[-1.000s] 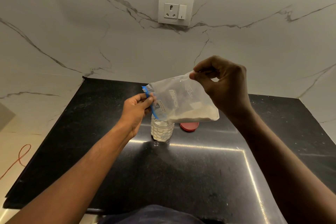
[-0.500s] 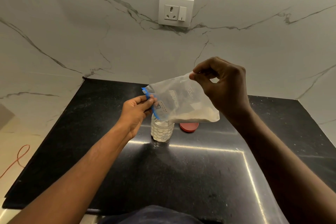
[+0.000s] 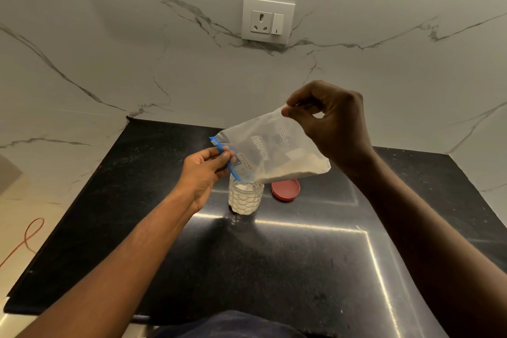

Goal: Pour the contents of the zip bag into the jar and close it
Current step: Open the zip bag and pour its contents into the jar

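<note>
A clear zip bag [image 3: 270,151] with a blue zip strip hangs tilted over a small clear jar [image 3: 245,197]. White grains lie along the bag's lower edge, and its blue mouth points down at the jar's opening. My left hand [image 3: 204,173] pinches the blue strip at the bag's low end. My right hand [image 3: 333,129] pinches the raised far corner. The jar stands upright on the black countertop [image 3: 164,228], with white grains nearly up to its top. A red lid [image 3: 286,190] lies flat just right of the jar.
A marble wall with a white socket and switch plate [image 3: 268,20] rises behind the counter. An orange cable [image 3: 26,239] lies on the floor at the left. My dark-clothed body shows at the bottom edge.
The bag's lower edge has tipped a little more towards the jar, and the grains have slid closer to the mouth. Both hands keep their grips.
</note>
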